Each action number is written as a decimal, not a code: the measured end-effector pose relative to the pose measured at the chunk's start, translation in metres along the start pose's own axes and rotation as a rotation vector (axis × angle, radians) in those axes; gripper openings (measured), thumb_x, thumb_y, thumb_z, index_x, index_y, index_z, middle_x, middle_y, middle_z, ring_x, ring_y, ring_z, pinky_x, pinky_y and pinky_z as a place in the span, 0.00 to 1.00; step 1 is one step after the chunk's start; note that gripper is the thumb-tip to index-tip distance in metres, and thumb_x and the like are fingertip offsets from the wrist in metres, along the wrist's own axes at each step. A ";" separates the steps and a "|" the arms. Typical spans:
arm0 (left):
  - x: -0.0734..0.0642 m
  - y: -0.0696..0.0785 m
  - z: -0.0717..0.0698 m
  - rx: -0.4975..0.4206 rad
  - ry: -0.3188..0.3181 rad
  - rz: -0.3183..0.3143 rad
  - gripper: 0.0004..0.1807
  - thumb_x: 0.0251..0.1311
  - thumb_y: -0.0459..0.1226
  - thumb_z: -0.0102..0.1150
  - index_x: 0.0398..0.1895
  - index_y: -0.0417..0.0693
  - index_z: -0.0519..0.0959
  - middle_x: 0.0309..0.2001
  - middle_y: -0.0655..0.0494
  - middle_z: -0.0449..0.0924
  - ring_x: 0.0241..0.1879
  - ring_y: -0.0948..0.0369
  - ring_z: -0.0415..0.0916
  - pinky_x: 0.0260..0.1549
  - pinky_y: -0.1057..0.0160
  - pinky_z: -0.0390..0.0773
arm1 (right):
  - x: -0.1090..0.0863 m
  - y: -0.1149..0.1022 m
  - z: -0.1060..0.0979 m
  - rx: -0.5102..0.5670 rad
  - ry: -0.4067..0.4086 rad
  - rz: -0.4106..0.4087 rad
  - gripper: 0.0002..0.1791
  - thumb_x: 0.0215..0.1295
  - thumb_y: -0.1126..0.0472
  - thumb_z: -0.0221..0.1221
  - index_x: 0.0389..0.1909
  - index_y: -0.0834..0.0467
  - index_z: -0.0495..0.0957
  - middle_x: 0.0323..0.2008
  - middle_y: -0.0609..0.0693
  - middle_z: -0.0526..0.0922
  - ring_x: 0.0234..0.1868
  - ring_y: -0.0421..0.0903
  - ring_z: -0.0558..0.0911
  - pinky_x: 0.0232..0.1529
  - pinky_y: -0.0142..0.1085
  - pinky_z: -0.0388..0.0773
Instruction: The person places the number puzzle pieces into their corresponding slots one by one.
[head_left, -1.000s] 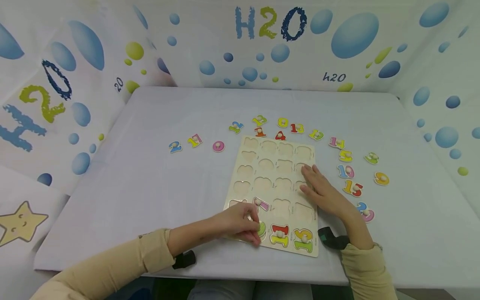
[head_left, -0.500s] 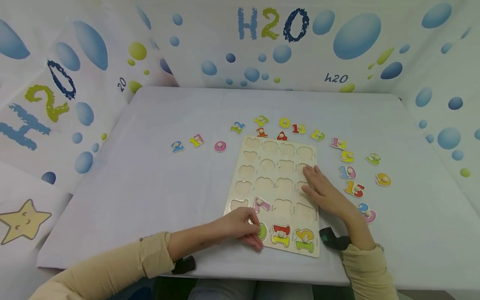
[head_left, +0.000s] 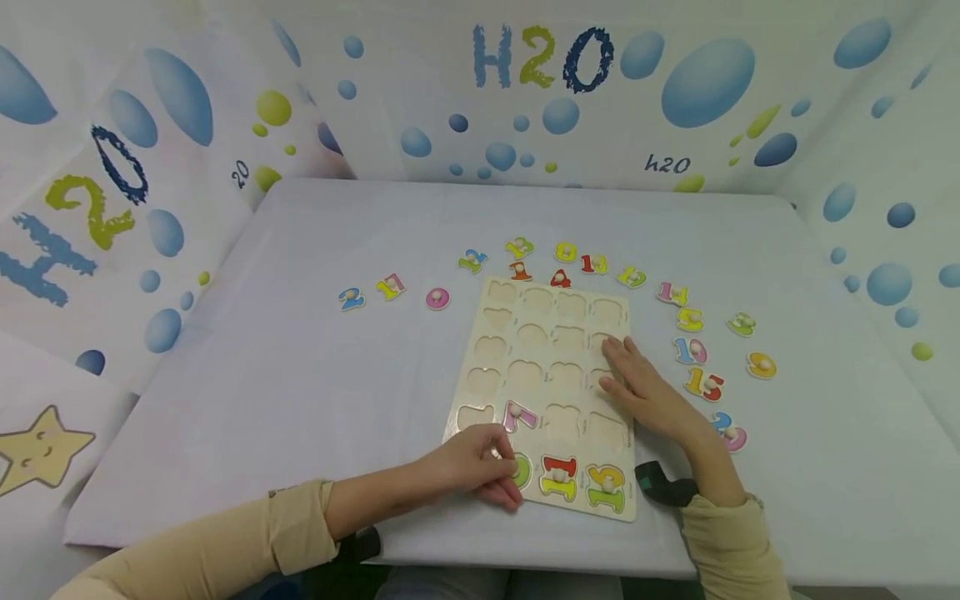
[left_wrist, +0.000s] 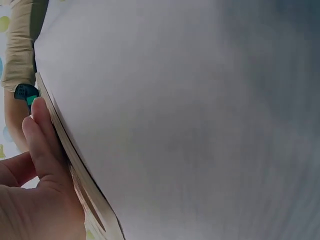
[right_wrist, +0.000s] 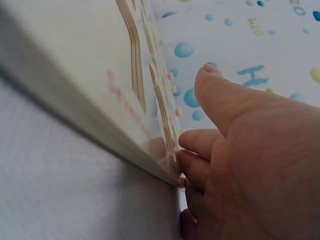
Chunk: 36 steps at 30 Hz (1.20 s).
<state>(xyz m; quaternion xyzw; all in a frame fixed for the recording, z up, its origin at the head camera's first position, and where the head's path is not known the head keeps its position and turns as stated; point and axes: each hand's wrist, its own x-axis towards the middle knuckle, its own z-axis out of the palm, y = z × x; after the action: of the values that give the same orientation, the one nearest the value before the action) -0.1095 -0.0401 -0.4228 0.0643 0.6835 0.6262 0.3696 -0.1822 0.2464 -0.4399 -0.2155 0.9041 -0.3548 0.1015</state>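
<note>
A wooden number puzzle board (head_left: 504, 362) lies on the white table, with many recesses bare. My left hand (head_left: 472, 467) is over its lower left corner, thumb and fingers curled at a green number piece (head_left: 522, 472), partly hidden by the hand. In the left wrist view that hand's fingers (left_wrist: 42, 150) lie along the board's edge. A pink 7 piece (head_left: 519, 415), a red and yellow 11 piece (head_left: 558, 477) and an orange and green 19 piece (head_left: 606, 487) sit in the board. My right hand (head_left: 645, 392) rests with extended fingers on the board's right edge.
Loose number pieces surround the board: a blue 2 (head_left: 351, 298) and pink 0 (head_left: 437, 298) at left, a red 4 (head_left: 560, 278) behind, a 15 (head_left: 705, 384) and an orange 0 (head_left: 761, 365) at right. Printed cloth walls (head_left: 420, 83) enclose the table's back and sides.
A little more of the green number piece shows beside my left fingers. The right hand stays on the board's edge; the head view has shifted slightly.
</note>
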 end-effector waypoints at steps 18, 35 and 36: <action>0.003 0.002 -0.005 0.021 -0.079 0.023 0.03 0.61 0.26 0.53 0.31 0.35 0.71 0.22 0.40 0.81 0.23 0.49 0.82 0.23 0.63 0.80 | 0.000 -0.001 -0.001 0.009 -0.018 0.019 0.37 0.72 0.50 0.48 0.72 0.64 0.46 0.72 0.59 0.43 0.71 0.55 0.35 0.65 0.55 0.36; 0.005 0.014 -0.029 0.253 -0.232 0.075 0.08 0.58 0.27 0.59 0.39 0.41 0.74 0.20 0.46 0.80 0.19 0.57 0.80 0.24 0.63 0.80 | 0.000 -0.001 0.001 0.011 -0.016 0.020 0.37 0.72 0.51 0.48 0.72 0.65 0.46 0.72 0.59 0.44 0.71 0.55 0.35 0.65 0.55 0.37; 0.005 0.014 -0.029 0.251 -0.233 0.074 0.07 0.58 0.27 0.59 0.40 0.41 0.75 0.20 0.46 0.80 0.19 0.57 0.80 0.24 0.63 0.80 | 0.000 -0.001 0.000 0.012 -0.016 0.021 0.37 0.72 0.51 0.48 0.71 0.65 0.46 0.72 0.59 0.44 0.71 0.56 0.35 0.65 0.55 0.37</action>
<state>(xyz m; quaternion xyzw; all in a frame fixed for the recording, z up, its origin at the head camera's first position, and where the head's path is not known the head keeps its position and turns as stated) -0.1356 -0.0581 -0.4141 0.2073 0.7060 0.5374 0.4121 -0.1818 0.2453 -0.4392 -0.2082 0.9032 -0.3576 0.1137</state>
